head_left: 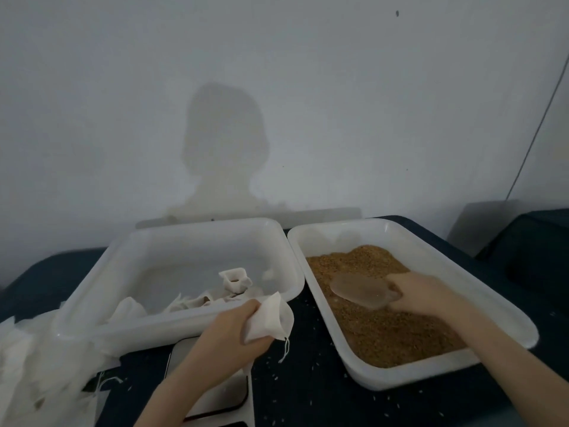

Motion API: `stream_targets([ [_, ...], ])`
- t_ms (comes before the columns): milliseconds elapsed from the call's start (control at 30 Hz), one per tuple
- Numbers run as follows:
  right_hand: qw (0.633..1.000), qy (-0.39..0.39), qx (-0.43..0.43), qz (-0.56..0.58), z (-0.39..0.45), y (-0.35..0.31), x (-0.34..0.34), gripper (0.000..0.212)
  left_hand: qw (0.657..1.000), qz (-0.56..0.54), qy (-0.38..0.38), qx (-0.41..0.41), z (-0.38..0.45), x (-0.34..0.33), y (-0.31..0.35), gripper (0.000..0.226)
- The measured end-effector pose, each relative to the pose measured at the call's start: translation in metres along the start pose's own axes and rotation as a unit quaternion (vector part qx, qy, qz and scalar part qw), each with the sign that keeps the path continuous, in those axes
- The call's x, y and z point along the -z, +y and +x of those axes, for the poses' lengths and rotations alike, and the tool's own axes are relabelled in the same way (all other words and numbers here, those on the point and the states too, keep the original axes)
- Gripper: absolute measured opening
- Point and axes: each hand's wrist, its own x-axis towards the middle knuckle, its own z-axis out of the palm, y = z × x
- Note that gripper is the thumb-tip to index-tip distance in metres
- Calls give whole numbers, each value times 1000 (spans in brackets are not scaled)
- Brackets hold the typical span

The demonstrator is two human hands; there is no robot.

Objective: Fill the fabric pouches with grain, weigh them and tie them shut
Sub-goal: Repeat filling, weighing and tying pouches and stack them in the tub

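Note:
My left hand [237,329] grips a white fabric pouch [271,317] with its mouth held open toward the right, its drawstring dangling below. My right hand [418,294] holds a clear plastic scoop [357,291] low over brown grain [388,322] in the right white tray [431,371]. The left white tray [101,285] holds several filled and folded pouches [215,295]. A white scale [221,396] lies under my left forearm, mostly hidden.
A heap of loose white pouches [34,362] lies at the left edge of the dark table [311,365]. Stray grains are scattered on the table between the trays. A white wall stands close behind. A dark object [535,251] sits at the far right.

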Motion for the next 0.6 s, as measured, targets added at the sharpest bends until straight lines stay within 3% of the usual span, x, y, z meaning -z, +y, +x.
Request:
stream_targets([
  [100,998,-9,-43,-42,-2,18,16,28,1000,-3,7,4,0,2,-1,15],
  [300,993,-24,-108,-37,10,14,17,20,1000,-20,-14,9,1,-8,5,19],
  [600,990,11,-39,133,58,-31,-16,31,999,-25,-14,21,-4,-12,-1,14],
])
